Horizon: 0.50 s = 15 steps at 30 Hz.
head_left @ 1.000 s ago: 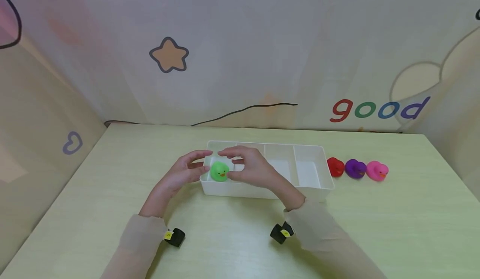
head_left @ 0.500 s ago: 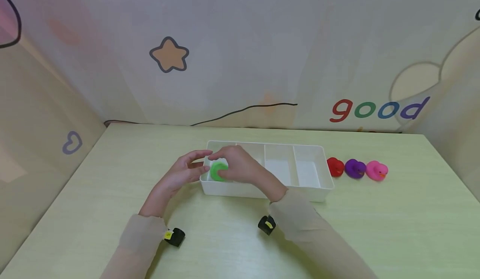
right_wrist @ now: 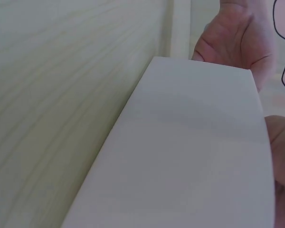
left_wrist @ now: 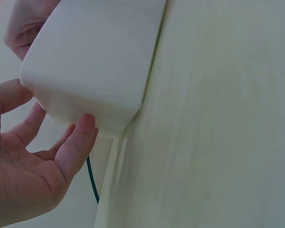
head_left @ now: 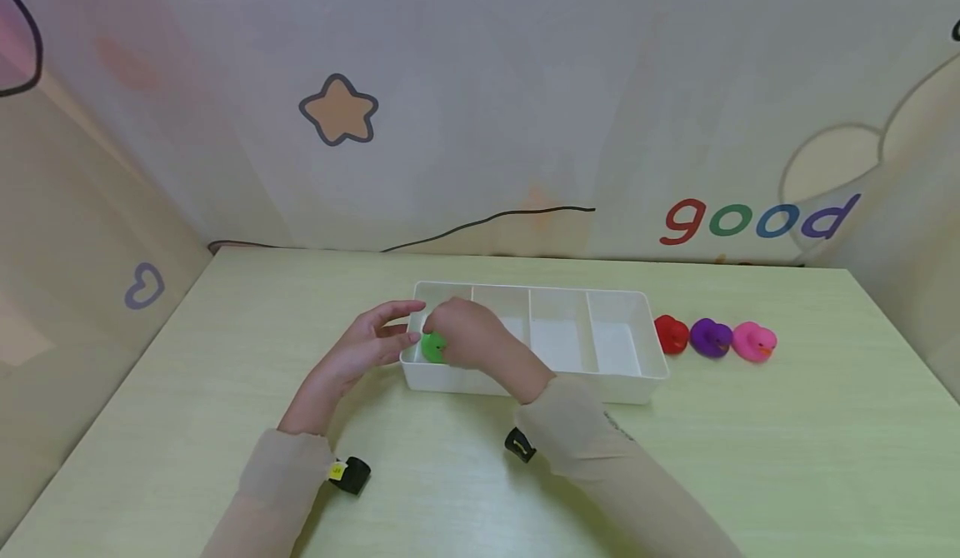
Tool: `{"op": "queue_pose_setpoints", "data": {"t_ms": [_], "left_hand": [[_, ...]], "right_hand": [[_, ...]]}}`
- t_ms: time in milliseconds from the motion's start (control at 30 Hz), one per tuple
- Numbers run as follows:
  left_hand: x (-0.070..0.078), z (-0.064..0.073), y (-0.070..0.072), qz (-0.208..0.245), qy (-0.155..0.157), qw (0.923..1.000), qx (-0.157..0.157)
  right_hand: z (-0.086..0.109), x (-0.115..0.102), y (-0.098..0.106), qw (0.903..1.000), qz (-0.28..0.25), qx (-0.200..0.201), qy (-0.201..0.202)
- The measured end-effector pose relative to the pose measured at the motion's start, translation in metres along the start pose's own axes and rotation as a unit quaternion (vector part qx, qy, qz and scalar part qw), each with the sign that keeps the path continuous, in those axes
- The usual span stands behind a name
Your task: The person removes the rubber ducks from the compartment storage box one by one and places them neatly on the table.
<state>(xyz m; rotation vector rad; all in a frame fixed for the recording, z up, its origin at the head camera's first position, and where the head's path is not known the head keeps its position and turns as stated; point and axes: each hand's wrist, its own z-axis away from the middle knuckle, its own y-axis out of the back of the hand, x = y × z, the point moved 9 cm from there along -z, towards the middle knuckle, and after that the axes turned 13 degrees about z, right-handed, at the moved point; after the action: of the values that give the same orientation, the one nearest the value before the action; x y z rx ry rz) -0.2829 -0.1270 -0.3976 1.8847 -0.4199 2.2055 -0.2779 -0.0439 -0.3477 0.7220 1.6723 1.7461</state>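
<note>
Small glossy green duck (head_left: 432, 347) in white tray (head_left: 525, 387) end compartment, right hand (head_left: 465, 335) gripping it, left hand (head_left: 358, 354) open steadying tray

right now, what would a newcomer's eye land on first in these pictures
Probably the bright green duck in the leftmost compartment of the white divided tray, with the right hand closed over it and the left hand resting against the tray's left end. Next, the row of red duck, purple duck and pink duck on the table just right of the tray.
</note>
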Motion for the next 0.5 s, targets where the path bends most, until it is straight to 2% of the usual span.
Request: {"op": "queue_pose_setpoints", "data": {"t_ms": [167,500], "left_hand": [[0.0009,0.0004,-0.0017,0.004,-0.007,0.9999,-0.008],[0.0013,0.0009,-0.0015,0.002,-0.012,0.9999,-0.008]], "right_hand": [[-0.0012,-0.0012,-0.0008,0.9992,0.039,-0.007,-0.01],[-0.0037,-0.0017,-0.0032,0.9984,0.055,-0.005,0.007]]}}
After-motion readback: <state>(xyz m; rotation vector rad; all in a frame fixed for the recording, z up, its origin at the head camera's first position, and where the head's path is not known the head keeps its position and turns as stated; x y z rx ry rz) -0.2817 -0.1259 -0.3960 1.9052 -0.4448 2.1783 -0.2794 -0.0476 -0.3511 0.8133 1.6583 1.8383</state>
